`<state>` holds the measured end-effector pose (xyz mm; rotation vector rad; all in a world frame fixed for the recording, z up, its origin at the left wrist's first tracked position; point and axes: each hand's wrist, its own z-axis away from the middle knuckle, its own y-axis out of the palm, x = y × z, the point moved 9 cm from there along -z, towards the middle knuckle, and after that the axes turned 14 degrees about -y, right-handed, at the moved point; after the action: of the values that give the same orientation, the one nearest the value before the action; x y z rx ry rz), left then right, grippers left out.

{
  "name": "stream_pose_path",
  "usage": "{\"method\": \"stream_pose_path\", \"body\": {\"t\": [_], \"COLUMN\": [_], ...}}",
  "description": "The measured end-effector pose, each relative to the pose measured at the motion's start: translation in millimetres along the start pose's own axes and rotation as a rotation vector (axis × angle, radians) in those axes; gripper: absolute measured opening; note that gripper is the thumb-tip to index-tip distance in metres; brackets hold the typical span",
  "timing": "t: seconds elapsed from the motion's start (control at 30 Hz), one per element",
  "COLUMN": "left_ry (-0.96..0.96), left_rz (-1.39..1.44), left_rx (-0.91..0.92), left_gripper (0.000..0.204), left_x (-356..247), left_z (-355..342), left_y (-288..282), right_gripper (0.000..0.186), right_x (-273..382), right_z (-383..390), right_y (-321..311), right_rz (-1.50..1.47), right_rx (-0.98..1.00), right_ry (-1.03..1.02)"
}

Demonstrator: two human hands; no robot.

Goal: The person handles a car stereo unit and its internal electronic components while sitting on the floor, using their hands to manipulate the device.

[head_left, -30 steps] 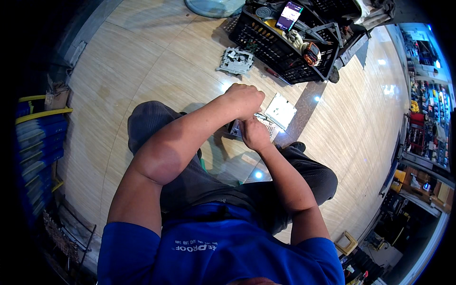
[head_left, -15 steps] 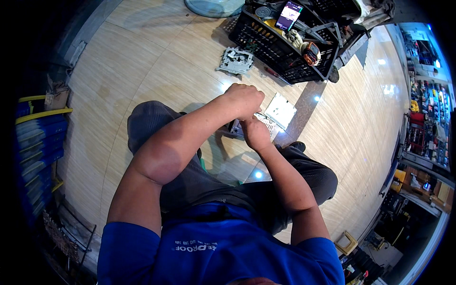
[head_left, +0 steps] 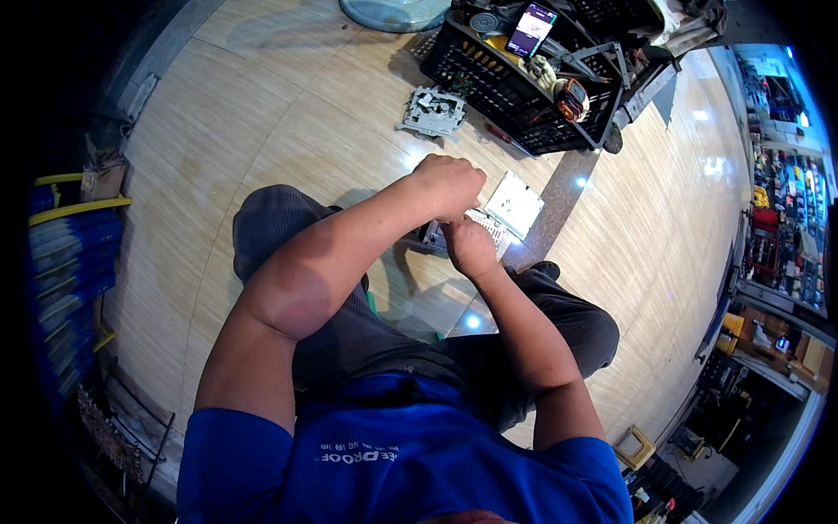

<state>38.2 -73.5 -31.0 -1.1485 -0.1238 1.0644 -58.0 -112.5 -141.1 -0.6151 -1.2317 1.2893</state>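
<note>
My left hand (head_left: 449, 185) is closed in a fist above a slotted metal device (head_left: 491, 226) on the floor between my knees. Whatever its fingers may grip is hidden beneath it. Close below, my right hand (head_left: 471, 245) has its fingers curled at the near side of the device, their tips out of sight. The hands nearly touch and cover much of the device; its dark side shows left of my right hand. Against its far right side lies a flat, bright metal panel (head_left: 515, 205) with small dark holes.
Farther off lies a grey metal chassis (head_left: 434, 112). Behind it stands a black plastic crate (head_left: 506, 87) holding tools and gloves, with a lit phone (head_left: 532, 30) on top. Blue stacked packs (head_left: 78, 262) with yellow straps are at the left; stocked shelves (head_left: 790, 183) line the right.
</note>
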Motion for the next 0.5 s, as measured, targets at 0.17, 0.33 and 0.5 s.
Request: {"method": "stream_pose_path", "body": {"t": [0.17, 0.33, 0.5], "left_ry": [0.004, 0.017, 0.018], "left_rz": [0.002, 0.004, -0.005], "left_rx": [0.007, -0.008, -0.009], "left_gripper": [0.034, 0.034, 0.034], "left_x": [-0.7, -0.4, -1.0], "left_z": [-1.7, -1.1, -1.2], "left_y": [1.2, 1.0, 1.8], "right_gripper": [0.019, 0.024, 0.022], "right_x": [3.7, 7.2, -1.6], "right_z": [1.9, 2.7, 1.0], "right_y": [-3.2, -5.6, 7.8], "right_rz": [-0.075, -0.140, -0.076], "right_rx": [-0.110, -0.122, -0.035], "right_ry": [-0.087, -0.115, -0.077]}}
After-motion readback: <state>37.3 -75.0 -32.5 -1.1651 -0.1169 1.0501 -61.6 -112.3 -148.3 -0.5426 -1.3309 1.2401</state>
